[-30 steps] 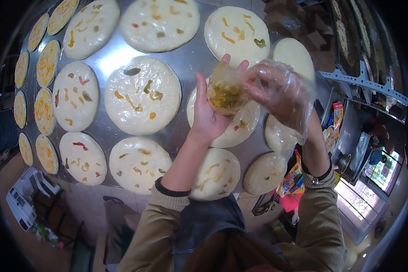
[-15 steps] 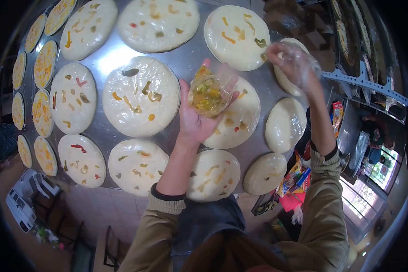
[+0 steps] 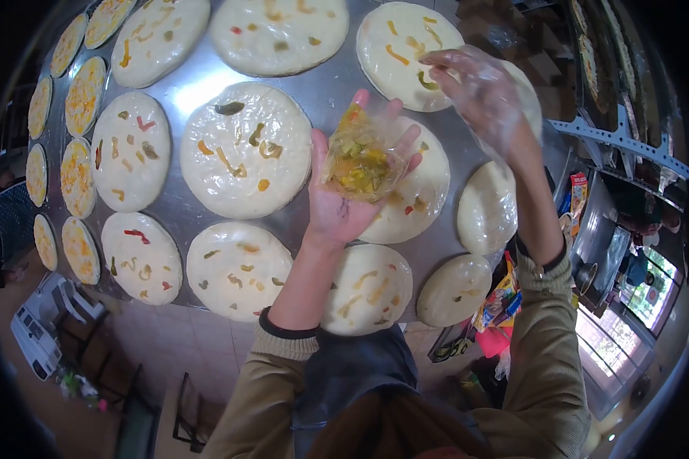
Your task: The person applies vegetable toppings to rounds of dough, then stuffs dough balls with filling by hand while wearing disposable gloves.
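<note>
A clear plastic bag of chopped, pickled-looking peppers (image 3: pixel 360 167) rests on the upturned palm of my left hand (image 3: pixel 337 218), its fingers curled up round the sides. My right hand (image 3: pixel 486 96), in a thin clear plastic glove, hovers over the right side of a pale, shiny dough round (image 3: pixel 386 53). Its fingers are apart, fingertips close over the topping. A curved green pepper strip (image 3: pixel 428 81) lies on the dough right by the thumb; yellow strips (image 3: pixel 396 55) lie to its left. Another topped dough round (image 3: pixel 417 195) is partly hidden behind my left hand.
Several more dough rounds with pepper pieces (image 3: pixel 246 153) cover the metal table (image 3: pixel 177 103). Smaller rounds with orange and white topping (image 3: pixel 79 177) stand along the far left. A plainer round (image 3: pixel 488 208) lies under my right forearm. Bright packets (image 3: pixel 501 291) and a rack (image 3: pixel 624 141) are at the right.
My right hand has moved left and slightly up, further over the dough round, and its fingers have spread. A green strip now shows on the dough there. My left hand still carries the bag.
</note>
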A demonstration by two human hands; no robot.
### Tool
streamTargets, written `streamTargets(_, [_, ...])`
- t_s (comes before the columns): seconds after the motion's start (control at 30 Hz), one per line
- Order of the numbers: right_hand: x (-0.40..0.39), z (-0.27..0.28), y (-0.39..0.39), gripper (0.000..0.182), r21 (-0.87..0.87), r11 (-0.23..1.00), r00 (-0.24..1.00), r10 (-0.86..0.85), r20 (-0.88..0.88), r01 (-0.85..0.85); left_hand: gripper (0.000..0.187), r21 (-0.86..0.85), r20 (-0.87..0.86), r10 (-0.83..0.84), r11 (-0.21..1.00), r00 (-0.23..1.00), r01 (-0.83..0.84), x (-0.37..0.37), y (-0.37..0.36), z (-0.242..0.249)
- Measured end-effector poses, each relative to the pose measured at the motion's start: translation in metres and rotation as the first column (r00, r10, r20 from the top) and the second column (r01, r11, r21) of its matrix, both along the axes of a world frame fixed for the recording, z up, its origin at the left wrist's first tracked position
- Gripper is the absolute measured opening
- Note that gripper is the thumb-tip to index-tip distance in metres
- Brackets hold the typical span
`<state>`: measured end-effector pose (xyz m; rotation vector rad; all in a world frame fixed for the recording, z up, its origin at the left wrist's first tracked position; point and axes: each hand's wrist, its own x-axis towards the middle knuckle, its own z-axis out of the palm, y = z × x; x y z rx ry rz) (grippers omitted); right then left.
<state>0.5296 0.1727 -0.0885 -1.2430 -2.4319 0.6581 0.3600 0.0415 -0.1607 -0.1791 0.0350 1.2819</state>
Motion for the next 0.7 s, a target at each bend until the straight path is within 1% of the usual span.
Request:
streamTargets(0.07, [-0.011, 0.036, -0.030, 0.018, -0.059, 0.996, 0.997, -0.070, 0.039, 0.072, 0.063, 0.019, -0.021, -0.005, 1.000, 1.000, 0.006, 0.003, -0.004, 0.005])
streamTargets(0.17, [-0.020, 0.058, -0.079, 0.018, -0.003, 0.997, 0.982, 0.072, 0.176, -0.072, 0.065, 0.042, -0.055, -0.011, 0.999, 0.998, 0.013, 0.009, -0.010, 0.017])
streamTargets(0.23, [-0.021, 0.070, -0.105, 0.019, 0.026, 0.986, 0.951, 0.152, 0.267, -0.165, 0.066, 0.042, -0.087, -0.008, 0.999, 0.996, 0.012, 0.016, -0.016, 0.029])
streamTargets(0.27, [-0.019, 0.074, -0.112, 0.019, 0.037, 0.977, 0.930, 0.188, 0.314, -0.210, 0.067, 0.075, -0.115, -0.008, 0.997, 0.993, 0.016, 0.020, -0.021, 0.031])
streamTargets(0.33, [0.003, 0.056, -0.129, 0.024, 0.233, 0.922, 0.907, 0.212, 0.363, -0.309, 0.068, 0.142, -0.169, -0.005, 0.990, 0.986, 0.029, 0.030, -0.031, 0.036])
streamTargets(0.43, [0.017, 0.068, -0.158, 0.027, 0.178, 0.940, 0.891, 0.198, 0.408, -0.291, 0.070, 0.108, -0.086, -0.010, 0.994, 0.996, 0.019, 0.046, -0.051, 0.048])
streamTargets(0.5, [0.026, 0.075, -0.177, 0.029, 0.152, 0.946, 0.877, 0.195, 0.440, -0.287, 0.070, 0.102, -0.072, -0.013, 0.995, 0.997, 0.020, 0.059, -0.065, 0.053])
streamTargets(0.57, [0.032, 0.083, -0.194, 0.031, 0.135, 0.968, 0.933, 0.161, 0.321, -0.213, 0.071, 0.099, -0.063, -0.029, 0.995, 0.998, 0.035, 0.073, -0.082, 0.059])
streamTargets(0.63, [0.049, 0.081, -0.213, 0.032, 0.136, 0.972, 0.932, 0.138, 0.336, -0.193, 0.071, 0.102, -0.060, -0.047, 0.993, 0.997, 0.053, 0.087, -0.099, 0.064])
streamTargets(0.7, [0.063, 0.087, -0.227, 0.033, 0.067, 0.981, 0.921, 0.146, 0.360, -0.182, 0.070, 0.100, 0.011, -0.073, 0.992, 0.997, 0.072, 0.101, -0.116, 0.072])
